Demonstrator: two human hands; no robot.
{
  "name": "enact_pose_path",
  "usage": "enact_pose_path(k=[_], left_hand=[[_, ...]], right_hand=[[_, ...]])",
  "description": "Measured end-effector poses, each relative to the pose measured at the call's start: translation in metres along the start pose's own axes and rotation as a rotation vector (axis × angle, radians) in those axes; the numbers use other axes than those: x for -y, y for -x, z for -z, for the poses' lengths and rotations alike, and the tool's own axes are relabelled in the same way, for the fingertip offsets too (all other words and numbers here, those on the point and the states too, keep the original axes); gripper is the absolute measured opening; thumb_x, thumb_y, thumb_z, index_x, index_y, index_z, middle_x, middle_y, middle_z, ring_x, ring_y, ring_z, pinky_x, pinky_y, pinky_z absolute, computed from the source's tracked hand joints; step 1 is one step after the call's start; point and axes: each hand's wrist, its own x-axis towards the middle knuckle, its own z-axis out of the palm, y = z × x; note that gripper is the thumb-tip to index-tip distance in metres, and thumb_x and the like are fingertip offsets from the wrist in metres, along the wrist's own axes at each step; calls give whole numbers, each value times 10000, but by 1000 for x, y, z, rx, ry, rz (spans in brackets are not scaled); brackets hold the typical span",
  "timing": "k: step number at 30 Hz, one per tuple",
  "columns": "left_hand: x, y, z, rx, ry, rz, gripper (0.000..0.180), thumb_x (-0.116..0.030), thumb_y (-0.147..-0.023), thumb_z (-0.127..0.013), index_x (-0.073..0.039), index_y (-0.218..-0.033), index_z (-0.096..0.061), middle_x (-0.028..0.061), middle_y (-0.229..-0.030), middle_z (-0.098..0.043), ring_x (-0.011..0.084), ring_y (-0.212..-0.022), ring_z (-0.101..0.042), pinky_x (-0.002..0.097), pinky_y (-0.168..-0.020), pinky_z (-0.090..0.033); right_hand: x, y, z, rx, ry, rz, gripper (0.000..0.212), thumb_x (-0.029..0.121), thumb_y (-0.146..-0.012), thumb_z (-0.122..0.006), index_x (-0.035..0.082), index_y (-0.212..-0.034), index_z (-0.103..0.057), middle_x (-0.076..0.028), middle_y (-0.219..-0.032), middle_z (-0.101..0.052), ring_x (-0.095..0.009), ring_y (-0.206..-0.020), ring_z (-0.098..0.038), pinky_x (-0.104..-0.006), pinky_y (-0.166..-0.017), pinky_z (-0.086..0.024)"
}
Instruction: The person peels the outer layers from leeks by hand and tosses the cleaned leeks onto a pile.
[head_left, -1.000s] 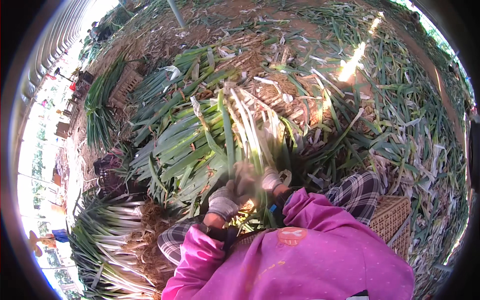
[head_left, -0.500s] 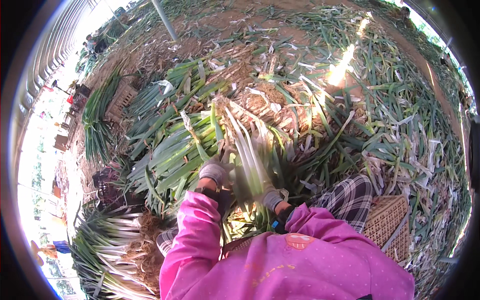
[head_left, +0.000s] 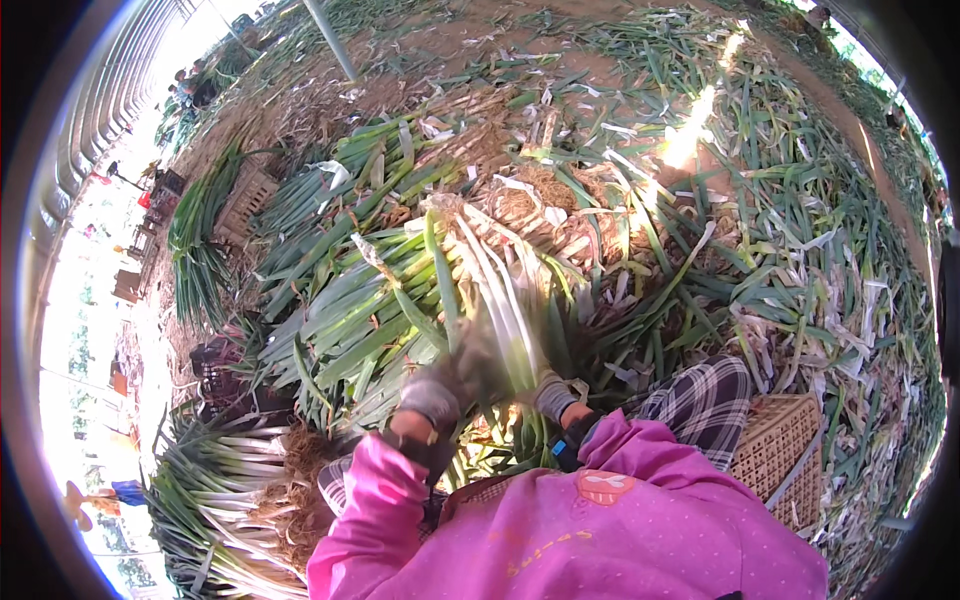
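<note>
Several leeks [head_left: 505, 300], white stems pointing away from me and roots at the far end, stand out over the heap in front of me. My right hand [head_left: 548, 395], in a grey glove, is closed round their green part. Beside them on the left is my left hand [head_left: 440, 390], also gloved; its fingers are smeared by motion, so I cannot make out what they hold. Beyond it lies a pile of uncleaned leeks [head_left: 350, 300], with green leaves toward the left.
Stripped leeks [head_left: 235, 500] with brown roots are stacked at my near left. A tan plastic crate [head_left: 775, 450] stands by my right knee, and another crate [head_left: 245, 200] lies far left. Loose leaves [head_left: 820, 270] cover the ground on the right. A metal pole [head_left: 330, 40] rises at the back.
My left hand has shifted slightly toward me and its fingers are more blurred. The leeks in my right hand have tilted slightly and moved a little to the right.
</note>
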Motion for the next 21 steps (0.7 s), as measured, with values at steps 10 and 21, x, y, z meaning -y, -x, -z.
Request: enact_pose_path(k=[10,21], left_hand=[[4,-71,23,-54,81,84,623,-437,-658,-659,-35,-1115,-525,200,-910,-619,344,-889,-591,389,-750,-467],[7,-96,23,9,37,-33,524,-436,-679,-625,-5,-972,-577,176,-889,-628,306,-825,-612,403,-726,-473]], right_hand=[[-21,-16,-27,-140,224,50,595,291,-630,-721,5,-1110,-516,-148,-1034,-576,-235,-929,-548,-315,-852,-422],[23,18,27,20,-142,-80,676,228,-563,-757,7,-1143,-489,-145,-1002,-596,-244,-902,-558,-331,-849,-428]])
